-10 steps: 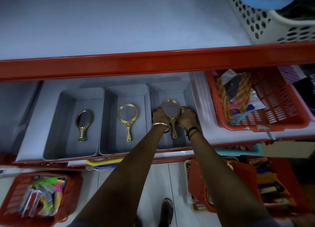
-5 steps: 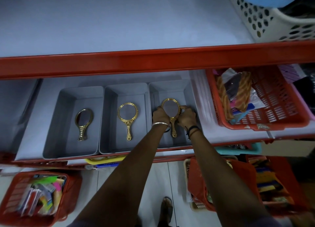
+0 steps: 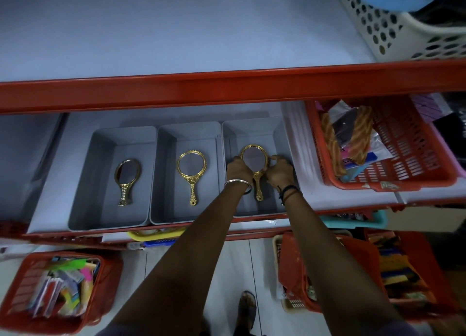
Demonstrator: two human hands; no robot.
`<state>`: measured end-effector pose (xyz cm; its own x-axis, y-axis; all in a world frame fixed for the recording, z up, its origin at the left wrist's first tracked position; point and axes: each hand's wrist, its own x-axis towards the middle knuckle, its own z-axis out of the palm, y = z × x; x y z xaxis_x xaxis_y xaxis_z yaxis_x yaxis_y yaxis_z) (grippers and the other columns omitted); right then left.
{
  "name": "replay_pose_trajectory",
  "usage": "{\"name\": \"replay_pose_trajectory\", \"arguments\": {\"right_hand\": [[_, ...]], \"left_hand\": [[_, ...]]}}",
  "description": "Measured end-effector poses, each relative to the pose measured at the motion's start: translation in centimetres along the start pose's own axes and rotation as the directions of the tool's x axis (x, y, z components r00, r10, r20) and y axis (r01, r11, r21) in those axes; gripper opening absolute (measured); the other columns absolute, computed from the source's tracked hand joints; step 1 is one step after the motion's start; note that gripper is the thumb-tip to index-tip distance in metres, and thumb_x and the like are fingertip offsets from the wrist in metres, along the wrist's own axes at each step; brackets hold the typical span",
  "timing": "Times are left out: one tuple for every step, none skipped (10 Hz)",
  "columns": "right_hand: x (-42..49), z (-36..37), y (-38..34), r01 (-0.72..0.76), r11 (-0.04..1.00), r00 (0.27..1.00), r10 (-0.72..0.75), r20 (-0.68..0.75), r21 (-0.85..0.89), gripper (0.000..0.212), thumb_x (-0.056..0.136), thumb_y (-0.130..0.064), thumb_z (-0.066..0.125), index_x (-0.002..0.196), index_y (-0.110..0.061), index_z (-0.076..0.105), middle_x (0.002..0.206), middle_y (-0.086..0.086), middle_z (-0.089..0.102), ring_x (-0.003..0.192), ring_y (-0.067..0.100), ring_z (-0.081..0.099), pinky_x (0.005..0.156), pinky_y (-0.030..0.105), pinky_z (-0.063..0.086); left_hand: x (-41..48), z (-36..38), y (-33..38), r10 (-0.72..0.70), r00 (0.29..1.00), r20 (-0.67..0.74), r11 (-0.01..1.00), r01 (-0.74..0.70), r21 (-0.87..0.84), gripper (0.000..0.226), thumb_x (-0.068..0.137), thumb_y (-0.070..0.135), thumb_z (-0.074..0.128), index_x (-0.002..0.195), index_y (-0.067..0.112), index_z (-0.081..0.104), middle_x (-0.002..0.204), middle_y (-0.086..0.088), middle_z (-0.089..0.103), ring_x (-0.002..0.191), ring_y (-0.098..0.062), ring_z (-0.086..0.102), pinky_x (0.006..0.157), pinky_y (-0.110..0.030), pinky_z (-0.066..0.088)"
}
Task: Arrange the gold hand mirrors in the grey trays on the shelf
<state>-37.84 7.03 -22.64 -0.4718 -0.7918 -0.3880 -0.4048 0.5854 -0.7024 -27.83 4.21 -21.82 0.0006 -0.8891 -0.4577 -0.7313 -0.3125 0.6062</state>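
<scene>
Three grey trays stand side by side on the middle shelf. The left tray (image 3: pixel 83 189) holds one gold oval hand mirror (image 3: pixel 126 179), lying flat with its handle toward me. A round gold mirror (image 3: pixel 191 174) lies in the middle tray (image 3: pixel 164 184). Inside the right tray (image 3: pixel 274 133) a third gold mirror (image 3: pixel 254 164) sits with its handle toward me. My left hand (image 3: pixel 237 169) grips the left side of its frame and my right hand (image 3: pixel 278 170) grips the right side. Both hands are inside the tray.
A red basket (image 3: pixel 403 159) of combs and packets stands right of the trays. A white perforated basket (image 3: pixel 393 25) sits on the top shelf behind the red shelf rail (image 3: pixel 201 88). Red baskets (image 3: pixel 50 290) of goods stand on the floor below.
Both hands stay on the third mirror in the right tray. Only the view has shifted slightly; the mirror sits about where it was.
</scene>
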Motion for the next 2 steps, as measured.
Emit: {"name": "replay_pose_trajectory", "arguments": {"right_hand": [[-1.2,-0.8,-0.7,0.016,1.000,1.000,-0.016,-0.021,-0.005,0.041,0.088,-0.002,0.054,0.128,0.000,0.050,0.126,0.023,0.059,0.117,0.037,0.056,0.096,0.040,0.049],[-2.5,-0.9,-1.2,0.147,0.989,0.986,-0.146,-0.080,0.003,0.047,0.090,-0.019,0.057,0.133,-0.005,0.046,0.116,0.021,0.064,0.110,0.035,0.060,0.093,0.041,0.052]], "left_hand": [[-1.2,-1.1,0.3,0.061,0.998,-0.015,0.998,-0.060,0.026,0.035,0.092,0.001,0.051,0.126,-0.008,0.046,0.125,-0.025,0.060,0.115,-0.036,0.060,0.089,-0.037,0.052],[-2.6,-1.4,-0.1,0.225,0.970,-0.091,0.972,-0.217,0.088,0.032,0.093,0.000,0.042,0.124,-0.008,0.048,0.119,-0.028,0.061,0.107,-0.039,0.061,0.084,-0.040,0.052]]}}
